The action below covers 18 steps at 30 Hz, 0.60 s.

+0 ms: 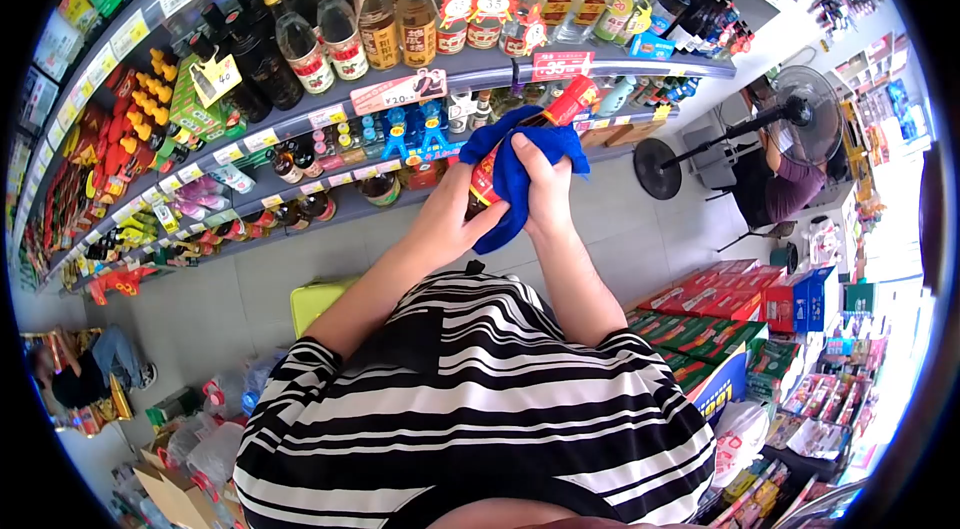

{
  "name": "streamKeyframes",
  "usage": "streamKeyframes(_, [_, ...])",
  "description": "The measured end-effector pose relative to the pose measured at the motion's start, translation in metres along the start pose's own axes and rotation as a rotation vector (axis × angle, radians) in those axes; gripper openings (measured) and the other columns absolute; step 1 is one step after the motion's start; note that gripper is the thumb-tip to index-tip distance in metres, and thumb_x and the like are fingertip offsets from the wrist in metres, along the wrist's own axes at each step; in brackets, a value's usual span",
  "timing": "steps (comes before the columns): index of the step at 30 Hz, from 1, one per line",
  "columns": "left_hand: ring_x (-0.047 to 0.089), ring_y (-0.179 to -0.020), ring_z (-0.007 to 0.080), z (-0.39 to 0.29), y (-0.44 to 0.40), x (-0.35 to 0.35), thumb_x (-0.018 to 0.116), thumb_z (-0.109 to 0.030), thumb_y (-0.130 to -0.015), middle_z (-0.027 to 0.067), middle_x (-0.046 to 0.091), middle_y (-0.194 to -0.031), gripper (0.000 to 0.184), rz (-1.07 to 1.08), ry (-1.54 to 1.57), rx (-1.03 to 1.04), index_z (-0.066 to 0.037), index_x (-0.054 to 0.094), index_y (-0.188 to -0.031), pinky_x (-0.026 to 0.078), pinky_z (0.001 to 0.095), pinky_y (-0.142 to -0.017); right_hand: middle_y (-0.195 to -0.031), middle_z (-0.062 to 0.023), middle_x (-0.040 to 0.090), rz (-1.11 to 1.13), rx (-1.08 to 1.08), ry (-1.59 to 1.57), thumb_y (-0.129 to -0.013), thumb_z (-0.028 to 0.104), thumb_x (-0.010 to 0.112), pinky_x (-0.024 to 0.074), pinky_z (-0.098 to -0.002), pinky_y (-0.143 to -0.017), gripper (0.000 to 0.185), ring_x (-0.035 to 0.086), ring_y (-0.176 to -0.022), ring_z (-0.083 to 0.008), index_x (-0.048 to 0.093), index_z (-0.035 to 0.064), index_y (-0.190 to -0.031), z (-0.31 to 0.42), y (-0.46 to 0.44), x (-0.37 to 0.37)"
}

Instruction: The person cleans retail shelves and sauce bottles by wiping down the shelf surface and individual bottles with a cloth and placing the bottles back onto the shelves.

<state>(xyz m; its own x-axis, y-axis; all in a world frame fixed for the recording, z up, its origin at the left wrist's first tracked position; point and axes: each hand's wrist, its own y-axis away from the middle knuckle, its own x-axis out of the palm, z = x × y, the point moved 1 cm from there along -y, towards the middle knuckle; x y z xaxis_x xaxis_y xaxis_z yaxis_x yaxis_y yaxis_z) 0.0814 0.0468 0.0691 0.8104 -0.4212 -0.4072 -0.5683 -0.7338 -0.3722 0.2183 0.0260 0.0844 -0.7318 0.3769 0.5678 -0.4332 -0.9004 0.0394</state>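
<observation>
Both hands are raised in front of the shelves around a dark bottle with a red cap and a red-and-yellow label. My left hand is wrapped round the bottle's lower part. Across the upper body and neck lies a blue cloth, gripped by my right hand with the thumb on top. The bottle is tilted, its cap pointing up and to the right. Cloth and fingers hide much of the label.
Curved store shelves with several rows of bottles and price tags stand ahead. A standing fan and a seated person are at right. Stacked red and green boxes stand at lower right. A yellow-green container and bagged bottles are at left.
</observation>
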Motion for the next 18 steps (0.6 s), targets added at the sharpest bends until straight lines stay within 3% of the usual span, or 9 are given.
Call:
streamKeyframes(3, [0.052,-0.102,0.0364,-0.007,0.001,-0.002,0.068,-0.021,-0.079,0.0209,0.051,-0.111,0.059,0.081,-0.029,-0.046,0.003,0.04,-0.125,0.04,0.0399,-0.088,-0.087,-0.0028,0.059,-0.012,-0.024,0.015,-0.078,0.01,0.066,0.0503,-0.0279,-0.069,0.026,0.058,-0.075,-0.0122,0.056,0.003,-0.101,0.018,-0.001,-0.001])
streamKeyframes(4, [0.054,-0.102,0.0302,-0.006,0.001,-0.003,0.065,-0.021,-0.082,0.0177,0.052,-0.111,0.059,0.125,-0.075,-0.031,0.003,0.037,-0.127,0.042,0.0362,-0.087,-0.087,-0.0031,0.06,-0.016,-0.061,0.014,-0.078,0.012,0.067,0.0503,-0.0282,-0.069,0.025,0.059,-0.075,-0.012,0.057,0.003,-0.099,0.018,-0.005,-0.006])
streamKeyframes(7, [0.055,-0.098,0.0225,-0.011,0.01,0.005,0.061,-0.019,-0.087,0.0131,0.052,-0.109,0.057,0.191,0.252,-0.153,0.004,0.033,-0.13,0.044,0.0321,-0.083,-0.087,-0.0048,0.061,-0.109,0.066,-0.111,-0.079,0.017,0.067,0.0498,-0.0278,-0.067,0.025,0.06,-0.074,-0.0147,0.058,0.0038,-0.098,0.048,-0.018,-0.016])
streamKeyframes(8, [0.054,-0.093,0.0159,-0.012,0.016,0.01,0.055,-0.02,-0.092,0.0105,0.051,-0.107,0.054,0.234,0.381,-0.267,0.003,0.03,-0.133,0.046,0.0286,-0.078,-0.086,-0.0056,0.061,-0.134,0.002,-0.04,-0.079,0.018,0.067,0.0497,-0.0285,-0.066,0.025,0.06,-0.074,-0.0162,0.059,0.0037,-0.098,0.052,-0.018,-0.016])
streamKeyframes(11, [0.056,-0.084,0.0162,-0.016,0.014,0.011,0.056,-0.024,-0.092,0.0114,0.054,-0.101,0.048,0.346,0.848,-0.355,0.002,0.038,-0.127,0.047,0.0289,-0.075,-0.086,-0.0062,0.061,-0.141,-0.06,-0.094,-0.08,0.022,0.067,0.0498,-0.03,-0.066,0.029,0.06,-0.074,-0.0168,0.058,0.0035,-0.1,0.056,-0.022,-0.024])
streamKeyframes(13, [0.054,-0.077,0.0177,-0.018,0.022,0.018,0.048,-0.037,-0.094,0.0121,0.057,-0.096,0.051,0.439,1.32,-0.552,0.002,0.04,-0.125,0.045,0.0294,-0.069,-0.09,-0.0073,0.06,-0.099,0.106,-0.234,-0.08,0.04,0.065,0.0493,-0.0327,-0.07,0.045,0.058,-0.077,-0.0201,0.056,0.0042,-0.106,0.069,-0.022,-0.024])
streamKeyframes(15, [0.053,-0.073,0.0188,-0.009,0.031,0.021,0.043,-0.045,-0.094,0.0128,0.057,-0.095,0.057,0.617,1.778,-0.702,0.003,0.041,-0.124,0.044,0.0293,-0.067,-0.09,-0.0077,0.06,0.018,0.12,-0.432,-0.08,0.045,0.063,0.0489,-0.0326,-0.071,0.048,0.058,-0.078,-0.0209,0.056,0.0042,-0.106,0.081,-0.027,-0.026])
streamKeyframes(18, [0.052,-0.07,0.0189,-0.014,0.032,0.028,0.04,-0.051,-0.093,0.0135,0.058,-0.092,0.061,0.571,1.797,-0.715,0.004,0.044,-0.12,0.042,0.0296,-0.066,-0.089,-0.0076,0.059,-0.014,0.095,-0.394,-0.08,0.046,0.063,0.0488,-0.031,-0.071,0.048,0.058,-0.078,-0.0196,0.056,0.0047,-0.105,0.078,-0.036,-0.027])
